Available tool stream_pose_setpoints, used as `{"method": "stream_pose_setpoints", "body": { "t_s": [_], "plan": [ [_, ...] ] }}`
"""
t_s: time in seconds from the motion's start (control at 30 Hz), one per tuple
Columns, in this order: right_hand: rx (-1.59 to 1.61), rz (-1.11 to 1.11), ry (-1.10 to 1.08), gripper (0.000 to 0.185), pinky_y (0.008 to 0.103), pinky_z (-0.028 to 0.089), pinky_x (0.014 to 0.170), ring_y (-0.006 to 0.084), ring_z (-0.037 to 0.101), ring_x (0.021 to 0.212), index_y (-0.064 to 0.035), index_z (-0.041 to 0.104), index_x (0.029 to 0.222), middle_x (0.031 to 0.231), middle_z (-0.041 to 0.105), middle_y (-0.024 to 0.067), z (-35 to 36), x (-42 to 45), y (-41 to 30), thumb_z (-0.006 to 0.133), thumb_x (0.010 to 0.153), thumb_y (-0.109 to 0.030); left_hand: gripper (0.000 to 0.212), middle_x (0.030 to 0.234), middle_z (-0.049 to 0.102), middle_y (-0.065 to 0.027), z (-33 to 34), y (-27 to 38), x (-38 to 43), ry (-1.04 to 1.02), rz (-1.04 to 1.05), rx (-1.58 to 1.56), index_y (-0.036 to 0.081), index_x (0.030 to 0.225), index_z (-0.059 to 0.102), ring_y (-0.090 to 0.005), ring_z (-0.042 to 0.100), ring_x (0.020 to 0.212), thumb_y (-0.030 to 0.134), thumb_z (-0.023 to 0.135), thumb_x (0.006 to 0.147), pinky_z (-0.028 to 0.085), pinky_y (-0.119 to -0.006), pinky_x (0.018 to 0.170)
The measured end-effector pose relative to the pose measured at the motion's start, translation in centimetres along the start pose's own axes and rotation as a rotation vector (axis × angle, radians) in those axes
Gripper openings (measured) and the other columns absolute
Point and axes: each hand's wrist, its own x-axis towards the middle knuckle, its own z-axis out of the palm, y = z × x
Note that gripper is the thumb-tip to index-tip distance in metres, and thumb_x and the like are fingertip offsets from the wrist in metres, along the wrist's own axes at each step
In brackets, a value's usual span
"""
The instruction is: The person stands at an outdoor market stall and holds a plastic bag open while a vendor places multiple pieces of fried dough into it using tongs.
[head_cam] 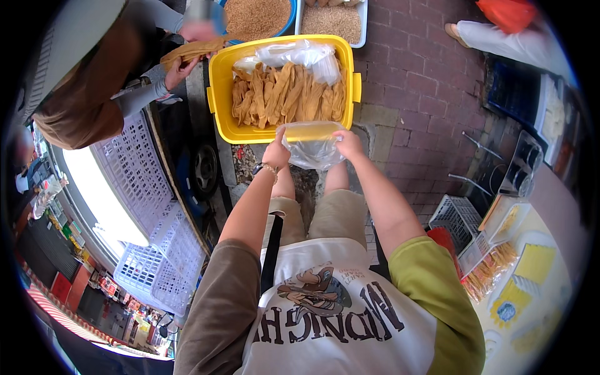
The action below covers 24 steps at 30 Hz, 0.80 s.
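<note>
Between my two hands a clear plastic bag (pixel 311 157) is stretched wide, its mouth spread apart. My left hand (pixel 276 152) grips the bag's left rim, and my right hand (pixel 348 143) pinches its right rim. The bag hangs over the near edge of a yellow plastic tub (pixel 225 133). Inside the tub stand many limp, tan-brown folded strips (pixel 286 96), perhaps dried tofu skin. White plastic bags (pixel 300 55) lie along the tub's far side.
At the left, another person's hand (pixel 177 74) holds one of the tan strips (pixel 194 50). Beyond the tub stand a blue-rimmed basin (pixel 288 28) and a white bin (pixel 362 28) of small grains. White plastic crates (pixel 159 262) are at left; a walker's leg (pixel 492 40) is far right.
</note>
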Motion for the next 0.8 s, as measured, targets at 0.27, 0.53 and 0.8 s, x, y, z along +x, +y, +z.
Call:
{"method": "stream_pose_setpoints", "body": {
  "t_s": [0.27, 0.53, 0.8],
  "plan": [
    [0.053, 0.032, 0.032, 0.049, 0.0354, 0.045, 0.087, 0.0278, 0.057, 0.101, -0.0215, 0.056, 0.117, 0.106, 0.061, 0.012, -0.3, 0.3, -0.9, 0.056, 0.071, -0.007, 0.071, 0.1, 0.058, -0.0229, -0.2, 0.3, 0.1, -0.041, -0.065, -0.047, 0.023, 0.137, 0.027, -0.0357, 0.057, 0.092, 0.001, 0.048, 0.073, 0.045, -0.043, 0.08],
    [0.036, -0.064, 0.017, 0.046, 0.0348, 0.045, 0.084, 0.0286, 0.058, 0.097, -0.0184, 0.057, 0.116, 0.106, 0.061, 0.0143, 0.0, 0.9, -3.8, 0.057, 0.071, -0.008, 0.077, 0.094, 0.054, -0.016, -1.2, -0.4, 0.6, -0.01, 0.014, -0.042, 0.025, 0.137, 0.028, -0.0293, 0.056, 0.089, 0.0, 0.052, 0.068, 0.045, -0.038, 0.082],
    [-0.038, -0.103, 0.006, 0.034, 0.0374, 0.047, 0.081, 0.0303, 0.059, 0.093, -0.0206, 0.064, 0.104, 0.099, 0.062, 0.0135, 0.4, 0.9, -0.9, 0.057, 0.072, -0.011, 0.068, 0.099, 0.057, -0.0209, -1.3, -1.0, 0.3, -0.057, -0.033, -0.041, 0.021, 0.133, 0.036, -0.034, 0.056, 0.094, 0.002, 0.05, 0.069, 0.045, -0.041, 0.083]
  ]
}}
